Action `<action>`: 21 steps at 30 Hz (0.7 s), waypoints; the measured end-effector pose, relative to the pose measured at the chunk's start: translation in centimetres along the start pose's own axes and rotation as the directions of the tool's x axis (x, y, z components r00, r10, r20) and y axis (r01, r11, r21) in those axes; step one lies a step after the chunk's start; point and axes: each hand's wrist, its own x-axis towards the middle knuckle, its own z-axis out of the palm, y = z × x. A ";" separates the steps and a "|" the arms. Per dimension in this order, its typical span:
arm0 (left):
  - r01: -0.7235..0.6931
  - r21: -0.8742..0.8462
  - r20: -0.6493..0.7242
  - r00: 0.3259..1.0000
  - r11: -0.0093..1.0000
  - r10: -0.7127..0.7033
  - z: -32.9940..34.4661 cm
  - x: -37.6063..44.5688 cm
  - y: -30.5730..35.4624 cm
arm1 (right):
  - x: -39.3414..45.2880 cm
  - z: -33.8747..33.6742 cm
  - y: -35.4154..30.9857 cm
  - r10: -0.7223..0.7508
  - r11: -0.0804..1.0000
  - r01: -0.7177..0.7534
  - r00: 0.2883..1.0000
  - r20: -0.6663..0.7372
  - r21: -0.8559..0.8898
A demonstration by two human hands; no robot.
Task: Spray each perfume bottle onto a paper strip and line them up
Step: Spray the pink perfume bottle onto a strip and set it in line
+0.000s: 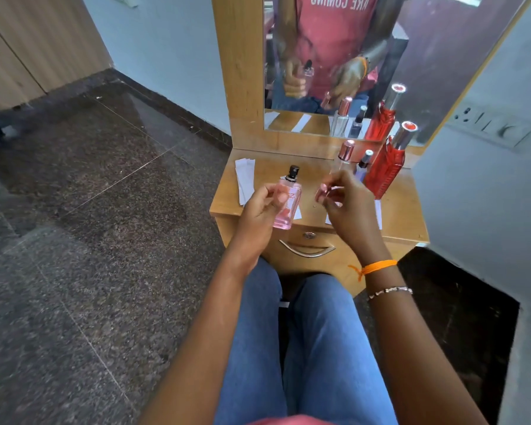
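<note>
Pink bottle upright over dresser top, black nozzle up, gripped in my left hand. Label blurred, unreadable. Right hand pinches its pink cap. Mirror reflects shirt lettering reversed: "ARE COMING".

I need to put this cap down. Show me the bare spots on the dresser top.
Bare wood on the dresser top lies between the paper strips at back left and the red bottle, and along the right front edge. Crowded: back right, where the bottles cluster.
</note>
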 end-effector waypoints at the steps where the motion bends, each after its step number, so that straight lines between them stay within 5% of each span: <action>1: -0.002 0.001 -0.008 1.000 1.000 0.002 0.0 0.0 0.0 | -0.2 0.6 0.5 -0.020 0.998 0.020 1.000 -0.001 -0.066; 9: -0.024 0.069 -0.040 0.999 0.997 0.027 -0.1 0.2 -0.2 | -0.8 2.1 1.3 -0.027 0.962 0.021 0.999 -0.020 -0.272; 12: -0.040 0.076 -0.041 0.998 0.996 0.043 0.1 0.5 0.0 | -1.7 1.0 -0.6 -0.066 0.997 0.064 0.995 -0.073 -0.035; 15: -0.044 0.119 -0.001 0.999 0.992 0.045 0.4 1.0 0.1 | -2.8 0.3 -2.1 0.016 0.943 -0.071 0.985 0.169 0.325; 21: -0.027 0.280 0.081 0.997 0.960 0.004 0.7 2.6 0.3 | -2.5 0.1 -0.8 0.133 0.964 -0.153 0.986 0.103 0.218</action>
